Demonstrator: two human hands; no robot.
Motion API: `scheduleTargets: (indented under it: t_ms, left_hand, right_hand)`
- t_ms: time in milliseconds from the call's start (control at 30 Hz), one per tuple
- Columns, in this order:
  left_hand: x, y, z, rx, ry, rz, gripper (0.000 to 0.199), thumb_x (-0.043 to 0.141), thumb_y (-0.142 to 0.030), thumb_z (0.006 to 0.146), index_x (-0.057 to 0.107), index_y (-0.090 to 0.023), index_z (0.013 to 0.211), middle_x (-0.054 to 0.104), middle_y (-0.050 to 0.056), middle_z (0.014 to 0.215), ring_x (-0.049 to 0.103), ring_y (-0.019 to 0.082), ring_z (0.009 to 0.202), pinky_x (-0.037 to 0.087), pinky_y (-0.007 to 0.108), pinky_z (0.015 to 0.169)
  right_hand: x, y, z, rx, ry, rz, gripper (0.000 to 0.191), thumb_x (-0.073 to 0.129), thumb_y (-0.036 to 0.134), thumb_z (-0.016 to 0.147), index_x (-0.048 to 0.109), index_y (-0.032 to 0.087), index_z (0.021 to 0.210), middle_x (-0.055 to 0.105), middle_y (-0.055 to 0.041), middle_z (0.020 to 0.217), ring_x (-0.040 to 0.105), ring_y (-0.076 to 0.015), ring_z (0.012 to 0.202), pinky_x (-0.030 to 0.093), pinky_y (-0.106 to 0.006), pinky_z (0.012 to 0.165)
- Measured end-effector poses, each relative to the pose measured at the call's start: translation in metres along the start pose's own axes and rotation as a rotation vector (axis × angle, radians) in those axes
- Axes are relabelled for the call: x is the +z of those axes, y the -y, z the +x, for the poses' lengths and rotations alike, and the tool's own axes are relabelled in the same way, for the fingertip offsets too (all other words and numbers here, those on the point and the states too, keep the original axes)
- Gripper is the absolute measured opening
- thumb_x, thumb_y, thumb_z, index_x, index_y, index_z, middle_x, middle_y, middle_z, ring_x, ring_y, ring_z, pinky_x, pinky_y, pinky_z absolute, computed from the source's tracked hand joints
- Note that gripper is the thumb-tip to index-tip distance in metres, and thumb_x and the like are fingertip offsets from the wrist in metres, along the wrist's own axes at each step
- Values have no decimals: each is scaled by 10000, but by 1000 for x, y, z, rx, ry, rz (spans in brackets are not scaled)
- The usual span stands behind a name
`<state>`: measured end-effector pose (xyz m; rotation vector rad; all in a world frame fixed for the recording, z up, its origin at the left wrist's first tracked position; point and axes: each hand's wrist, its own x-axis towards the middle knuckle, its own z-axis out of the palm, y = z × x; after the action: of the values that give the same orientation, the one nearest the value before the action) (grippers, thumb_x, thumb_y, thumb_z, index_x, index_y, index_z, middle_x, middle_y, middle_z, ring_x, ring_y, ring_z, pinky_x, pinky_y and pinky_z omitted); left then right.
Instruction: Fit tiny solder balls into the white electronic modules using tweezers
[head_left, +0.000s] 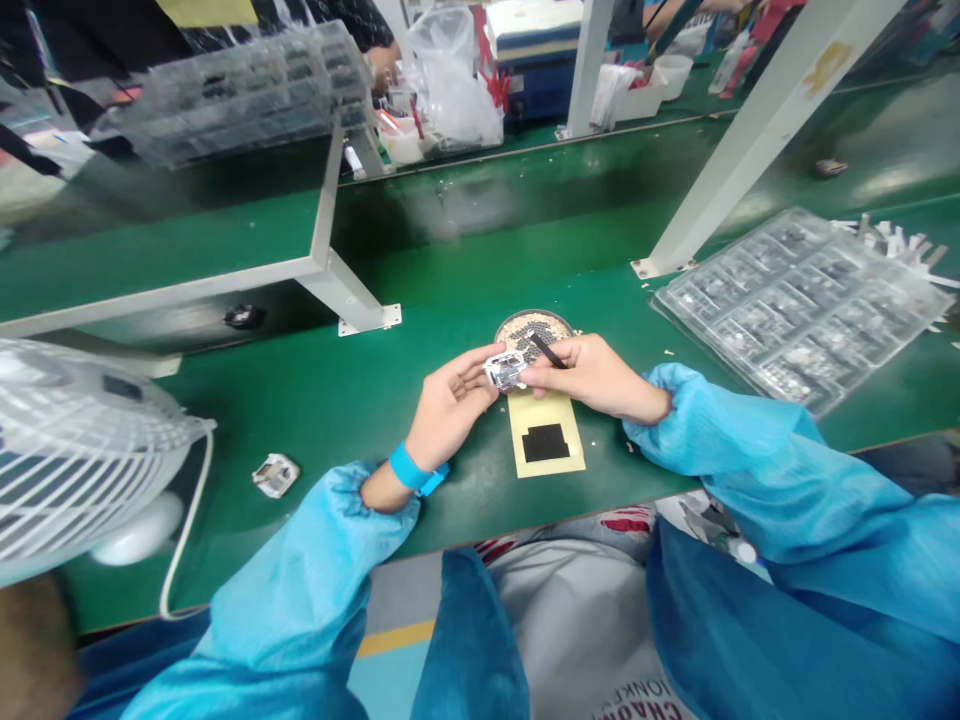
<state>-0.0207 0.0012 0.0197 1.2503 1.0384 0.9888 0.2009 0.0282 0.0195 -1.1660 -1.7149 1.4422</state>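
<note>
My left hand (455, 400), a blue band at its wrist, pinches a small white-and-silver electronic housing (505, 371) by its left side. Close against the housing's right side is my right hand (592, 375), which grips slim black tweezers (548, 350) pointing up and left. Behind both hands sits a round dish (517, 322) of small dark and tan pieces, partly covered by them. Below the hands lies a yellow sheet (529, 465) bearing a black cut-out patch (546, 443). A similar white housing (276, 475) rests on the green bench to the left.
A white fan (90, 450) with its cable stands at the left. On the right lies a clear compartment tray (806, 300) of parts. White metal posts (750, 150) and a raised shelf (225, 230) frame the bench. Across it are bags, bins and another person's hand (385, 65).
</note>
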Motion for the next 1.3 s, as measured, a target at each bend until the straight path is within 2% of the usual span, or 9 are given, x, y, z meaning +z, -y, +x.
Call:
scheduleTargets:
  t_ms: [267, 400, 567, 767, 867, 967, 1067, 1167, 1300]
  left_hand:
    - [7, 2, -5, 46, 10, 74, 577, 803, -264, 804, 650, -146, 1348, 712, 151, 1256, 692, 239, 1074, 558, 306, 832]
    - [8, 5, -6, 68, -15, 106, 577, 813, -305, 826, 650, -155, 1359, 715, 143, 1260, 692, 231, 1075, 560, 301, 835]
    - [7, 7, -7, 110, -45, 194, 530, 791, -344, 860, 681, -170, 1349, 732, 124, 1219, 690, 209, 983, 547, 282, 768]
    - [6, 10, -9, 235, -119, 416, 443, 777, -347, 881, 733, -243, 1310, 758, 57, 1167, 611, 119, 707, 525, 288, 707]
    - [7, 10, -9, 174, -116, 236, 469, 826, -323, 832, 744, -214, 1281, 774, 69, 1139, 699, 162, 831, 575, 300, 787]
    - [10, 7, -8, 59, -31, -36, 499, 863, -286, 793, 739, -194, 1268, 772, 92, 1171, 741, 209, 1005, 601, 312, 884]
    - [12, 6, -6, 32, -9, -120, 469, 875, -248, 774, 750, -187, 1223, 789, 94, 1084, 757, 197, 921, 610, 264, 760]
    - [15, 6, -6, 48, -32, -130, 434, 861, -238, 788, 750, -182, 1204, 789, 92, 1013, 747, 173, 812, 555, 206, 598]
    - [21, 12, -8, 84, -69, -147, 395, 851, -242, 793, 759, -190, 1174, 741, 116, 1213, 735, 151, 793, 538, 198, 571]
  right_hand:
    - [2, -1, 0, 64, -9, 16, 486, 793, 620, 776, 784, 135, 756, 714, -61, 724, 563, -117, 625, 409, -241, 576]
    - [2, 2, -1, 79, -8, 61, 478, 810, 608, 765, 770, 133, 729, 721, -63, 757, 584, -123, 677, 422, -246, 613]
    - [3, 6, -2, 120, -8, 126, 485, 826, 611, 739, 752, 133, 713, 660, -30, 662, 520, -91, 579, 396, -237, 547]
    - [5, 8, -4, 134, -21, 109, 503, 806, 618, 759, 715, 125, 721, 634, -25, 657, 506, -90, 584, 380, -242, 544]
    - [10, 3, -2, -5, -123, 91, 461, 857, 541, 731, 643, 137, 791, 633, -9, 729, 532, -101, 652, 422, -247, 605]
    - [15, -4, 0, -132, -163, 176, 459, 905, 420, 697, 592, 154, 903, 649, -10, 847, 598, -124, 773, 484, -262, 716]
    - [20, -8, 1, -148, -127, 253, 414, 883, 375, 734, 605, 150, 943, 666, -28, 901, 635, -137, 841, 514, -276, 780]
    - [26, -8, 1, -125, -142, 308, 409, 879, 401, 739, 618, 157, 939, 685, -31, 898, 648, -142, 829, 543, -288, 781]
    - [32, -4, 1, -84, -130, 371, 474, 897, 486, 692, 650, 162, 935, 708, -36, 880, 660, -161, 803, 577, -305, 729]
